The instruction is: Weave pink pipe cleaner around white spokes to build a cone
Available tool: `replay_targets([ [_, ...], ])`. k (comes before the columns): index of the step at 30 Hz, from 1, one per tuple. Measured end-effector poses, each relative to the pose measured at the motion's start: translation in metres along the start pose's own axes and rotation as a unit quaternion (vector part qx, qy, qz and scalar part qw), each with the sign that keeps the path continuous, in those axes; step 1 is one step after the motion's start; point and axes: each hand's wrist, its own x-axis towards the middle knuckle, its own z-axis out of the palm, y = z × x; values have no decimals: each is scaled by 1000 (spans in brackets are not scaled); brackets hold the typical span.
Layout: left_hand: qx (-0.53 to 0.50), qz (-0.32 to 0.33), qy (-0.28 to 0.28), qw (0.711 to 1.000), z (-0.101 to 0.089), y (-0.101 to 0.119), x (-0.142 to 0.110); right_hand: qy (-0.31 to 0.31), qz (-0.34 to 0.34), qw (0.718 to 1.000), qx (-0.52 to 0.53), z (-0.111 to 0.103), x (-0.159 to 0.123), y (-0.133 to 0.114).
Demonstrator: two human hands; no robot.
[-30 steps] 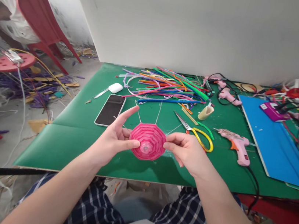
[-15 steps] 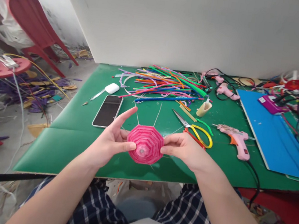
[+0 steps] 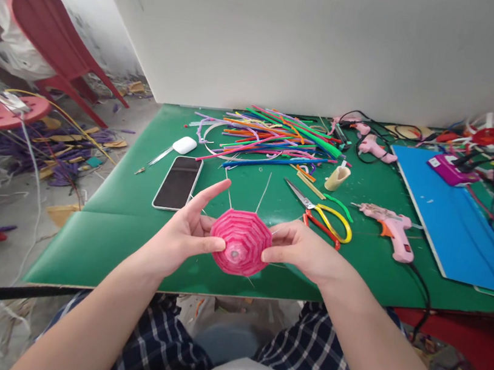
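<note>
Between my two hands is a small pink ribbed umbrella-shaped piece point(image 3: 242, 233), its pale centre turned toward me. Thin wires stick out all round its rim. My left hand point(image 3: 195, 227) pinches its left edge, the thumb lying on the front and the index finger stretched up and away. On the opposite edge, my right hand point(image 3: 291, 246) grips with thumb and fingers; some of those fingertips are hidden behind the piece. It is held over the near part of the green table point(image 3: 119, 246).
Behind lies a heap of colourful pipe cleaners point(image 3: 272, 136). A phone point(image 3: 178, 183) and a white case point(image 3: 185, 146) are at left. Scissors point(image 3: 317, 210), a beige cup-like holder point(image 3: 337, 177), a pink glue gun point(image 3: 394, 230) and a blue board point(image 3: 448, 219) lie at right.
The pink piece has shifted slightly down and right, with a small tilt. My right fingers have slid slightly along its edge; both hands keep hold.
</note>
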Motion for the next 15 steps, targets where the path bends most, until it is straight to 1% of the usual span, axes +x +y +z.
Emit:
replay_targets([
  [2, -10, 3, -14, 1000, 0, -1, 0, -7, -6, 1000, -1, 0, 1, 2],
  [5, -18, 11, -23, 1000, 0, -1, 0, 13, -16, 1000, 7, 2, 3, 4],
  [11, -14, 7, -22, 1000, -2, -2, 0, 49, -17, 999, 15, 6, 4, 6],
  [15, -6, 12, -10, 1000, -3, -2, 2, 35, -1, 999, 33, 5, 4, 5],
])
